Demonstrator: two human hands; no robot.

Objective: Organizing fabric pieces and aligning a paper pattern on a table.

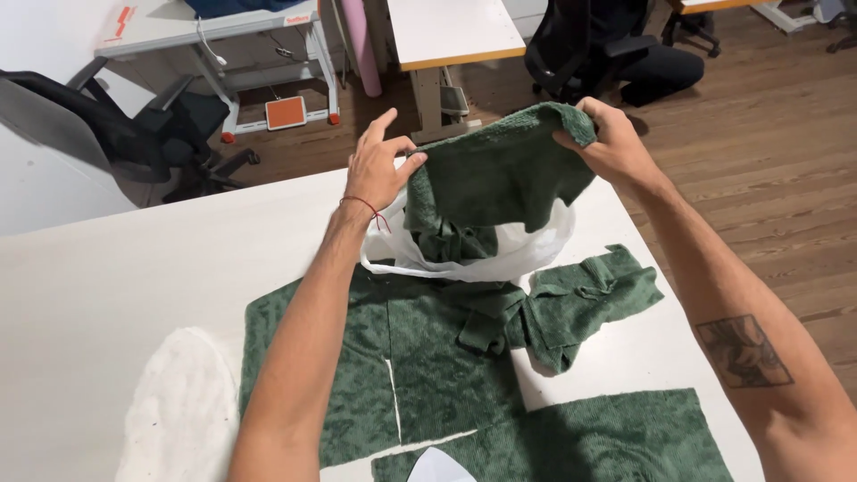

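Fingers (406,162) of the left hand (375,170) pinching one top corner of a green towel piece (500,174), pointer finger sticking up. Fingers (571,138) of the right hand (611,143) pressed together on the other top corner, thumb under the cloth. Held up in the air, just over a white plastic bag (527,250) on the desk (107,286). Stretched sideways between both hands, long side running left to right, right end a bit higher. Hanging down floppy, bottom edge dipping into the open mouth of the bag. More crumpled green cloth (451,241) sitting inside the bag.

Close to the far edge of the desk, with a brown wood floor (768,152) right past it. Right edge of the desk just beside the right arm. Lots of bare white desk out to the left. Busy on the near side: flat green pieces (393,375) laid next to each other, a bunched green piece (580,299) touching the bag on the right, another flat green piece (589,437) at the bottom. White fuzzy cloth (178,411) at the bottom left.

Smooth white desk top. Black office chair (134,134) at the far left, other white desks (451,31) across the room, another dark chair (589,45) behind the towel.
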